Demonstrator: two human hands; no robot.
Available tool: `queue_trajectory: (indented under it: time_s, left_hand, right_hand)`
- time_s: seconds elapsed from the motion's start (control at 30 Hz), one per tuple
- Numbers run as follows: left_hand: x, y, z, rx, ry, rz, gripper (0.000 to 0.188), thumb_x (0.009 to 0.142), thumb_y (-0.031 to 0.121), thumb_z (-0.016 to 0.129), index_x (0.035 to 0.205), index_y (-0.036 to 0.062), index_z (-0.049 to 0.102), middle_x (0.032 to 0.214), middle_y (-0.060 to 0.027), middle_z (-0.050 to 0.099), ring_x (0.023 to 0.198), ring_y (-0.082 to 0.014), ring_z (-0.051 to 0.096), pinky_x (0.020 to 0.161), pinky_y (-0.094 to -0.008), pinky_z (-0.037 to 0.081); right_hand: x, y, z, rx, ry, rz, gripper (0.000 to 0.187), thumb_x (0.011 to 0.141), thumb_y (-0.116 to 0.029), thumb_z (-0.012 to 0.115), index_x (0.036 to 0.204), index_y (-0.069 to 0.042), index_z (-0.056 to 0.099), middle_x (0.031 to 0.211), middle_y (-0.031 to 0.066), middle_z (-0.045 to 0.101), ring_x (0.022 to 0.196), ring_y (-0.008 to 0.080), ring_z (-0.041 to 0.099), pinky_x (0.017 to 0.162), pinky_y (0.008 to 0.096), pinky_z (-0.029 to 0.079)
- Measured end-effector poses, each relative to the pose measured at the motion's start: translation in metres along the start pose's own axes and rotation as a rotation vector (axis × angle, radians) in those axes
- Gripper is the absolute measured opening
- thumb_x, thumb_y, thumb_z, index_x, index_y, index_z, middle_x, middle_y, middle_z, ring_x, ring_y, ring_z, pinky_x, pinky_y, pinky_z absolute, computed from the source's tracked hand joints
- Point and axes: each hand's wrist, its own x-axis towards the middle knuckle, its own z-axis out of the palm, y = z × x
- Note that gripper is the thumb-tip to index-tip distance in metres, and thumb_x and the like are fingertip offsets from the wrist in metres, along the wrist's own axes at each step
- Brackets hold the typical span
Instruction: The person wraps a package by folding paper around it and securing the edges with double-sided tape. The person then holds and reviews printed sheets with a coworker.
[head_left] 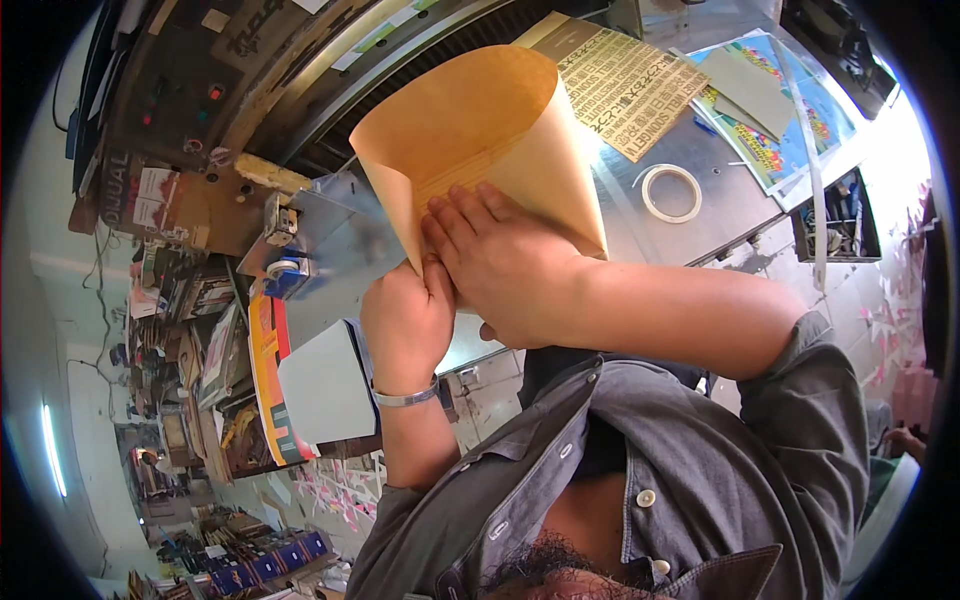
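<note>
Scraps dot the pale tiled floor (845,290) around my smooth metal table (725,215), which meets a dark, scuffed machine (240,85). At the table's near side, my brown paper (440,115) curls into a wide, open-mouthed loop, matte and faintly creased inside. Glossy blue posters (840,115) lie far right, partly beneath a grey card (745,90); the loop overlaps a tan printed sheet (625,85). My right hand (505,255) presses flat inside the loop, fingers straight and close together. My left hand (405,320) bends at the paper's lower-left corner; its fingertips are hidden, so I cannot tell whether it pinches. Right of the loop rests a ring of tape (645,195).
</note>
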Motion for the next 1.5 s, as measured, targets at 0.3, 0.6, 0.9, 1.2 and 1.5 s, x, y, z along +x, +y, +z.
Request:
queue_trajectory:
  time_s: [0.3,0.6,0.9,1.2,1.5]
  left_hand:
    - [0.022,0.005,-0.018,0.133,0.024,-0.056,0.047,0.100,0.032,0.059,0.077,-0.0062,0.073,0.075,-0.0320,0.066,0.073,-0.0522,0.068,0.068,-0.0574,0.054]
    - [0.075,0.027,-0.060,0.279,0.172,0.097,0.052,0.104,0.036,0.055,0.075,-0.0022,0.074,0.075,-0.0289,0.067,0.073,-0.0497,0.069,0.069,-0.0563,0.055]
    - [0.084,0.019,-0.138,-0.386,0.603,0.184,0.054,0.115,0.038,0.047,0.121,-0.0077,0.075,0.105,-0.0175,0.081,0.093,-0.0221,0.078,0.087,-0.0312,0.061]
    - [-0.021,-0.023,0.056,-0.937,0.322,-0.020,0.048,0.112,0.031,0.045,0.135,-0.0045,0.067,0.118,-0.0107,0.076,0.101,-0.0171,0.067,0.087,-0.0343,0.051]
    - [-0.022,-0.014,0.037,-0.642,0.141,-0.038,0.039,0.111,0.025,0.049,0.097,-0.0069,0.065,0.081,-0.0211,0.067,0.074,-0.0331,0.061,0.073,-0.0438,0.047]
  right_hand:
    - [0.002,-0.003,0.011,0.001,0.043,0.045,0.111,0.083,-0.052,0.081,0.159,0.013,0.034,0.164,0.0295,0.041,0.154,0.0436,0.039,0.128,0.0532,0.029]
    - [0.002,-0.003,0.009,0.039,0.027,0.065,0.114,0.080,-0.050,0.085,0.160,0.012,0.032,0.164,0.0288,0.041,0.155,0.0429,0.038,0.128,0.0532,0.028]
    - [0.003,-0.003,0.005,0.046,0.005,0.071,0.112,0.082,-0.050,0.085,0.160,0.011,0.032,0.165,0.0271,0.039,0.155,0.0420,0.037,0.129,0.0514,0.028]
    - [0.003,-0.006,0.000,0.068,0.002,0.067,0.110,0.082,-0.047,0.086,0.159,0.011,0.034,0.163,0.0270,0.041,0.154,0.0421,0.038,0.129,0.0504,0.028]
    - [0.002,-0.004,0.009,0.049,0.041,0.047,0.104,0.082,-0.043,0.083,0.157,0.012,0.037,0.164,0.0300,0.040,0.154,0.0445,0.038,0.128,0.0516,0.028]
